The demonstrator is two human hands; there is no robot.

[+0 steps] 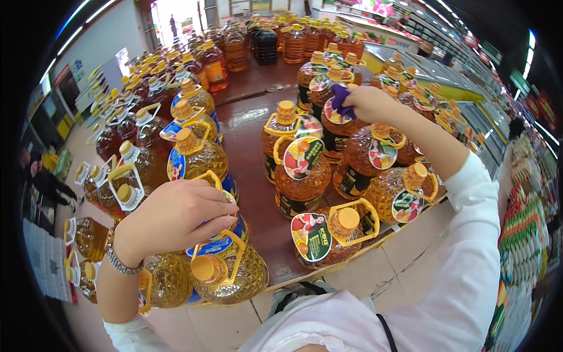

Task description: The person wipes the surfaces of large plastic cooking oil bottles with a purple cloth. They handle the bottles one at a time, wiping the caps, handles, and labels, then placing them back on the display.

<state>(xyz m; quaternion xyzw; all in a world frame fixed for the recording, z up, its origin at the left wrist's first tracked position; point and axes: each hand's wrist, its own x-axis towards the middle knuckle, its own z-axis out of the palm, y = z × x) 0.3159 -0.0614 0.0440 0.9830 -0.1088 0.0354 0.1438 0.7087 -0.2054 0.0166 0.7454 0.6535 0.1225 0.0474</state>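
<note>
In my right hand (374, 103) is a bunched purple cloth (342, 102), up against the top of an amber oil bottle (338, 127) in the right-hand group. That bottle's cap is mostly hidden behind the cloth and fingers. My left hand (180, 215), fingers bent, hovers over or rests on a blue-labelled oil bottle in the left row; its grip is hidden from above. Just below it stands a golden oil bottle (233, 273) with a yellow cap and handle. Across the gap, an amber bottle (303, 176) bears a round printed tag.
The bottles stand on a dark red display table (253, 176). Darker oil bottles (215, 66) crowd its far side. Glass-topped freezers (470, 119) line the right, beyond more bottles. Stacked packaged goods (523, 233) lie at far right. A person (48, 180) stands at far left.
</note>
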